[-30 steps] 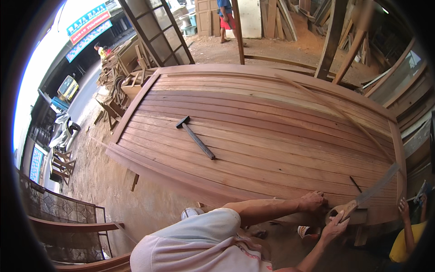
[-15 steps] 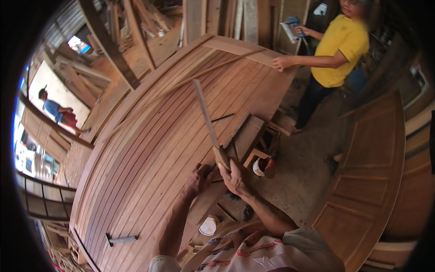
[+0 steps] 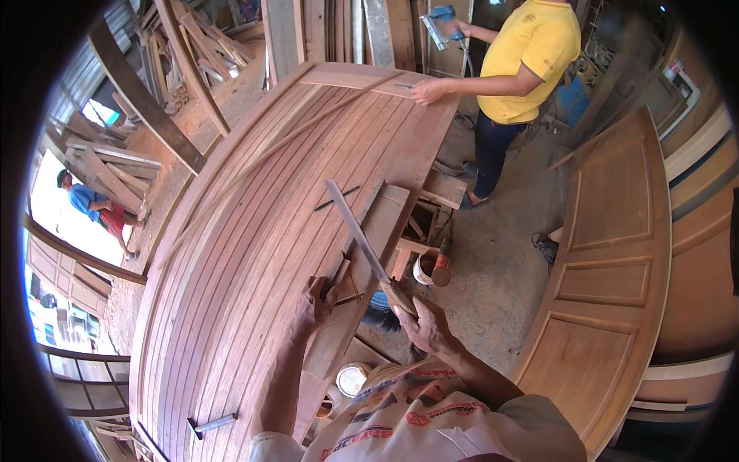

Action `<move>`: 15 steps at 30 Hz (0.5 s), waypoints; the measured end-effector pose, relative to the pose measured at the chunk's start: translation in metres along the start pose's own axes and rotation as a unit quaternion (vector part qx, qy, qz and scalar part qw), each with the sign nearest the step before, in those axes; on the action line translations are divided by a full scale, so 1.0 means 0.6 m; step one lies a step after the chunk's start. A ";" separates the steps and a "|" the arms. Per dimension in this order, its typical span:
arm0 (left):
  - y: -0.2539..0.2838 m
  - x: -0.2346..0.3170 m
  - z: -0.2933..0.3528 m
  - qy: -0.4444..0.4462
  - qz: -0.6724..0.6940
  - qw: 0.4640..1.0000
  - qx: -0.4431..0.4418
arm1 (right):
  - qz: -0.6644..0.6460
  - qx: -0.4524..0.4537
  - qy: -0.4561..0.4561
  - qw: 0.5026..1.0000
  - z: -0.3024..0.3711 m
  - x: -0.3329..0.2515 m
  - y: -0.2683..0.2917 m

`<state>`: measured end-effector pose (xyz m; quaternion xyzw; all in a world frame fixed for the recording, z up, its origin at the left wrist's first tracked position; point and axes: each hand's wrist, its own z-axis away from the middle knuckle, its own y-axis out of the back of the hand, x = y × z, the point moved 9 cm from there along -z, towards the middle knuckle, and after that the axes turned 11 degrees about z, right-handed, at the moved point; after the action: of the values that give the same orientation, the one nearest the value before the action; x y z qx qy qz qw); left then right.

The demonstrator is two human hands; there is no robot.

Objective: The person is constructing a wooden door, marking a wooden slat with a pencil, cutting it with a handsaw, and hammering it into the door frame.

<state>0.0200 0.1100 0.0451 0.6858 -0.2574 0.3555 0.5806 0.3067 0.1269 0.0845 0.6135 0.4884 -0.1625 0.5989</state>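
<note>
My right hand (image 3: pixel 427 327) is closed round the wooden handle of a long, narrow-bladed hand tool (image 3: pixel 358 231); its metal blade slants up and left over the panel's edge. My left hand (image 3: pixel 314 306) is closed at a small brown wooden piece (image 3: pixel 342 271), whose lower part the fingers hide. Both hands are at the near right edge of a big slatted wooden panel (image 3: pixel 231 254). A thin dark stick (image 3: pixel 336 199) lies on the slats beyond the blade tip. A hammer (image 3: pixel 213 425) rests at the panel's lower left.
A person in a yellow shirt (image 3: pixel 523 65) touches the panel's far corner and holds a blue nail gun (image 3: pixel 443 23). A long strip (image 3: pixel 285 138) crosses the panel. Buckets (image 3: pixel 354 379) stand below its edge. A panelled door (image 3: pixel 600 281) leans at right; another person (image 3: pixel 96 204) is at left.
My right hand has moved right, away from my left hand, carrying the long-bladed tool. The small wooden piece at my left hand now shows more clearly. The whole view has shifted.
</note>
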 end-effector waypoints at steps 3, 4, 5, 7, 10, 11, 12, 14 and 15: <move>0.003 -0.001 0.004 0.004 -0.006 1.000 -0.003 | -0.018 0.004 -0.026 0.999 0.002 0.006 0.002; 0.004 0.002 0.003 0.000 -0.007 1.000 -0.004 | -0.022 0.007 -0.033 0.999 0.003 0.013 -0.002; 0.003 0.005 0.004 -0.003 -0.008 1.000 -0.006 | -0.039 0.004 -0.043 0.998 0.003 0.016 -0.005; 0.002 0.002 0.001 -0.001 -0.011 1.000 -0.003 | -0.072 0.001 -0.061 0.995 -0.001 0.018 -0.011; 0.003 0.006 0.001 0.021 -0.005 1.000 -0.010 | -0.164 -0.011 -0.111 0.980 -0.008 0.010 -0.019; 0.004 0.007 -0.001 0.032 -0.001 0.999 -0.013 | -0.162 -0.017 -0.115 0.980 -0.011 0.004 -0.018; 0.007 0.006 -0.001 0.025 0.002 1.000 -0.009 | -0.161 -0.024 -0.119 0.979 -0.013 -0.002 -0.016; 0.003 0.000 0.001 0.015 0.012 1.000 -0.008 | -0.149 -0.033 -0.132 0.979 -0.009 0.008 -0.021; -0.002 -0.001 0.001 0.011 0.004 1.000 -0.012 | -0.130 -0.031 -0.128 0.983 -0.008 0.028 -0.029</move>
<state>0.0207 0.1097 0.0441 0.6735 -0.2583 0.3622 0.5903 0.2988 0.1346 0.0626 0.5000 0.4879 -0.3007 0.6493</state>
